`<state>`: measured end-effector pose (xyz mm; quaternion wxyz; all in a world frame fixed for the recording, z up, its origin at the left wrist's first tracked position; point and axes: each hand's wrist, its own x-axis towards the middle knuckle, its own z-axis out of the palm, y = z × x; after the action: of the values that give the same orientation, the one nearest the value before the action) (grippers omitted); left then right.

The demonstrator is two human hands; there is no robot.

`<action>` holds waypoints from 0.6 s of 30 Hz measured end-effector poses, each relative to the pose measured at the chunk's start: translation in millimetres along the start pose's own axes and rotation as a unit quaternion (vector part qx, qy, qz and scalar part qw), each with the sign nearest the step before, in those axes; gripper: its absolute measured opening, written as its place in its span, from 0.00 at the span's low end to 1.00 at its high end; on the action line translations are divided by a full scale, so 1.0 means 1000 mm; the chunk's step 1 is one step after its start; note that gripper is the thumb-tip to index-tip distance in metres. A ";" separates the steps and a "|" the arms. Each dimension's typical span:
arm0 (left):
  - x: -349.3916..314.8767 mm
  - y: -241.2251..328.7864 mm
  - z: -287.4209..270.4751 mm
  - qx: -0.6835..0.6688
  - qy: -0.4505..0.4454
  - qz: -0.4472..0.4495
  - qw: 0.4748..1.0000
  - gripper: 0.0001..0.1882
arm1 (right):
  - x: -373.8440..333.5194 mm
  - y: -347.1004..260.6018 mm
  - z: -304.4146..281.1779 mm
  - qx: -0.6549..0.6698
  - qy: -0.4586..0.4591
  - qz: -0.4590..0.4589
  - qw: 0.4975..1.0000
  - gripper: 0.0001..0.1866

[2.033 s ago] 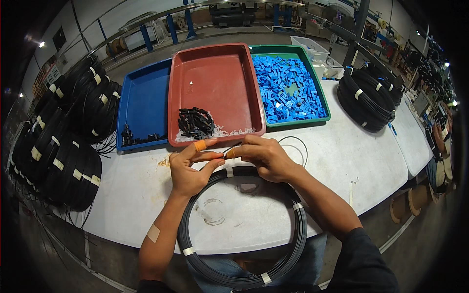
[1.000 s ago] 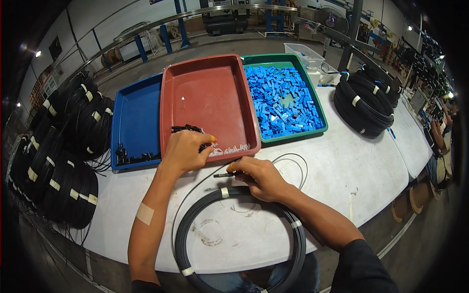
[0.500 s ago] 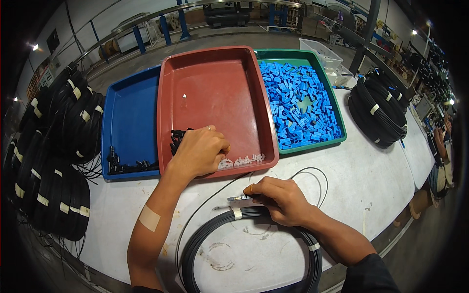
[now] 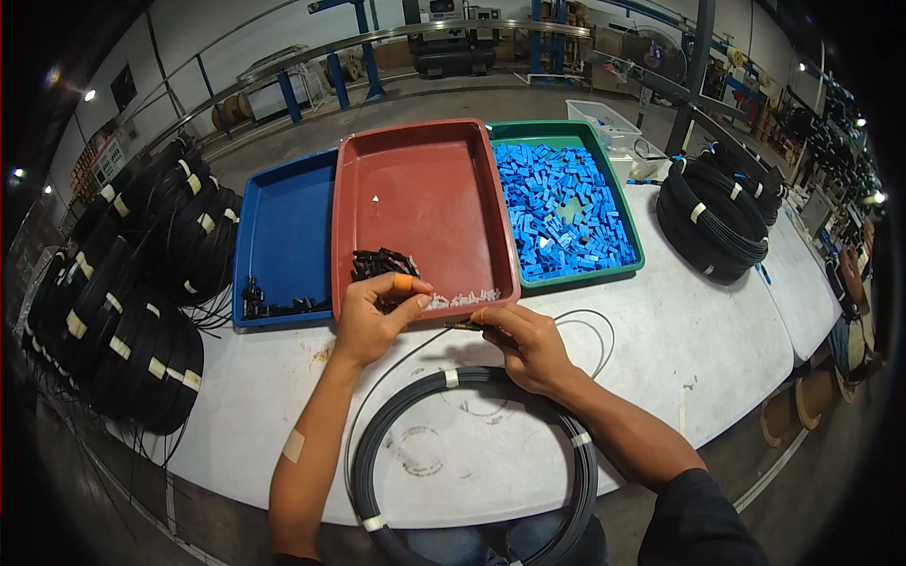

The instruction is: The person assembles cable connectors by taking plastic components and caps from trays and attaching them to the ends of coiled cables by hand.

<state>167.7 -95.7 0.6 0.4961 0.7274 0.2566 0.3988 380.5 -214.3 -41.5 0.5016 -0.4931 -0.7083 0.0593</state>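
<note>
My left hand is raised at the near edge of the red tray, thumb and forefinger pinched together. Whatever lies between those fingertips is too small to make out. Just beyond them, small clear plastic pieces line the tray's near side, beside a heap of black pieces. My right hand grips a slim dark cable connector, its tip pointing left toward my left hand. Below it, a coil of black cable bound with pale tape rests over the table's near edge.
A blue tray with black pieces stands left, and a green tray full of blue clips right. Black cable coils are stacked at far left; another coil lies right. Clear bins sit behind the green tray.
My left hand has come up from the clear pieces and turned, its pinch now showing. My right hand has brought the connector closer to the red tray's edge. The whole view has shifted.
</note>
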 end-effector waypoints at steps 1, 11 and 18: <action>-0.011 0.003 0.002 -0.031 0.009 -0.034 0.999 0.07 | 0.000 -0.001 0.001 0.003 0.000 0.000 1.000 0.14; -0.049 -0.011 0.017 -0.072 0.025 0.019 0.997 0.06 | 0.005 -0.005 -0.002 0.019 -0.016 -0.068 0.997 0.14; -0.053 -0.016 0.020 -0.111 0.036 0.026 0.993 0.06 | 0.002 -0.002 0.001 0.032 -0.009 -0.067 0.997 0.16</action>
<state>155.3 -140.3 -35.3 0.5534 0.6594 0.2099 0.4635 378.6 -213.9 -39.4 0.5134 -0.4278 -0.7420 0.0532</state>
